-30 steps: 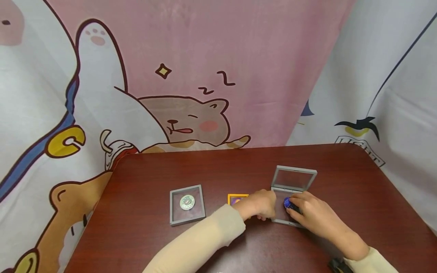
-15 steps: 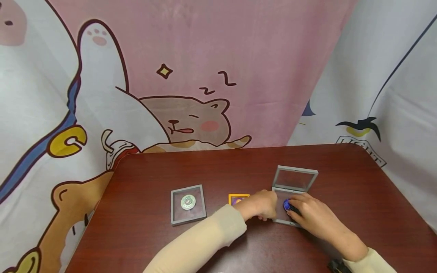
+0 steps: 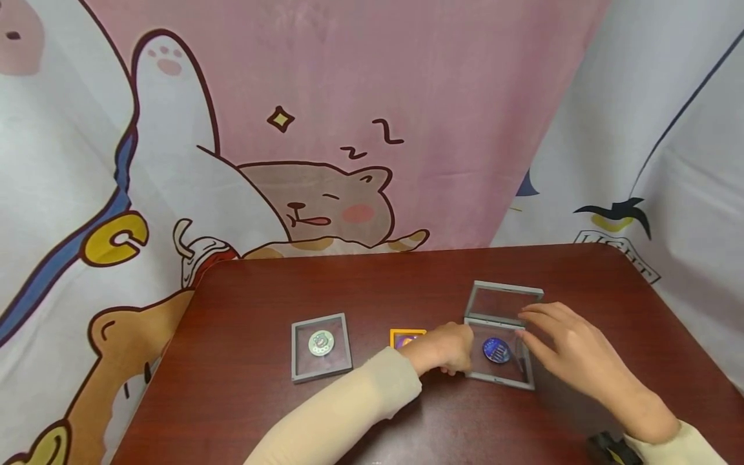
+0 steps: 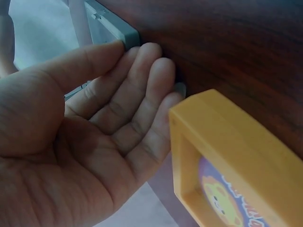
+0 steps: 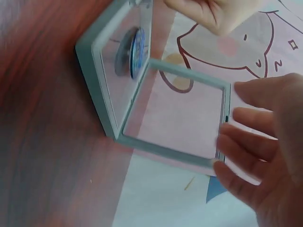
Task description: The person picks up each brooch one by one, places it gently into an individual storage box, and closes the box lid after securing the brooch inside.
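Observation:
A grey hinged display frame [image 3: 498, 382] with clear film lies on the table, its lid [image 3: 504, 287] raised at the back. On the film in its lower half rests a round blue badge [image 3: 496, 350]. My left hand [image 3: 449, 347] pinches the frame's left edge; the left wrist view has thumb and index finger at the frame's corner [image 4: 127, 34]. My right hand [image 3: 581, 352] holds nothing. Its fingers are spread at the lid's right edge, and in the right wrist view the fingertips [image 5: 222, 137] reach the lid's free edge [image 5: 227, 101].
A yellow frame [image 3: 401, 334] with a lion picture stands close to my left hand, partly hidden by it. Further left lies a closed grey frame [image 3: 321, 376] holding a round pale badge [image 3: 321, 343]. A printed curtain [image 3: 453, 129] hangs behind the table [image 3: 256, 413].
My right hand has let go of the blue badge, leaving it on the film, and has moved right and up to the raised lid. The left hand stays at the frame's edge.

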Available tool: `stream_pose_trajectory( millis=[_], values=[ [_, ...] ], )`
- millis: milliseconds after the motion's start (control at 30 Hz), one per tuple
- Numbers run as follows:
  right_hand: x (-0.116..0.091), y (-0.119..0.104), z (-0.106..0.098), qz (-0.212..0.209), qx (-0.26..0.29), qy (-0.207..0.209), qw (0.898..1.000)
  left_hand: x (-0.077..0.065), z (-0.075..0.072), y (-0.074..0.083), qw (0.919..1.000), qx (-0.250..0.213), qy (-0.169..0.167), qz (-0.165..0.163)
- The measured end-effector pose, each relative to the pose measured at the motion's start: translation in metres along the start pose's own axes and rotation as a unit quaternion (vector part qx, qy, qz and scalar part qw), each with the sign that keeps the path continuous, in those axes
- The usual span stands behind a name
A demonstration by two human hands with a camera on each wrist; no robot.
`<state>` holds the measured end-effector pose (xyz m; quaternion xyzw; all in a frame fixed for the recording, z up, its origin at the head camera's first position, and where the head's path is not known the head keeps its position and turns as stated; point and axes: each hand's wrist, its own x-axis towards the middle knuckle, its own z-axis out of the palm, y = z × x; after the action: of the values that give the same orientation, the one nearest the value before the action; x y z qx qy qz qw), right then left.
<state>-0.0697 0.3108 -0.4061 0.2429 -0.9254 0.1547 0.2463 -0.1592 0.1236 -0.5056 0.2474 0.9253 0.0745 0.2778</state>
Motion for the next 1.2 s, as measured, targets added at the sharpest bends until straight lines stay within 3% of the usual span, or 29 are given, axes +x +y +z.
stream_pose_trajectory(
  millis=[233, 500, 733, 833, 1200],
  values=[
    [0.006, 0.012, -0.004, -0.001, 0.005, 0.035, 0.999, -0.004, -0.003, 0.002, 1.0000, 0.006, -0.006, -0.002],
    [0.007, 0.017, -0.001, 0.042, -0.012, 0.002, 0.999, -0.003, 0.001, 0.003, 0.9998, 0.013, 0.011, 0.006],
    [0.004, 0.020, 0.003, 0.073, -0.012, -0.014, 0.997, -0.016, -0.010, 0.003, 0.9999, 0.005, 0.002, 0.013],
    [0.002, 0.019, 0.004, 0.079, -0.008, -0.011, 0.997, -0.015, -0.008, 0.004, 0.9999, 0.009, 0.008, 0.006],
    [-0.006, 0.013, 0.001, 0.044, -0.008, 0.045, 0.998, -0.001, 0.008, 0.000, 0.9988, 0.020, 0.044, 0.002]
  ],
)
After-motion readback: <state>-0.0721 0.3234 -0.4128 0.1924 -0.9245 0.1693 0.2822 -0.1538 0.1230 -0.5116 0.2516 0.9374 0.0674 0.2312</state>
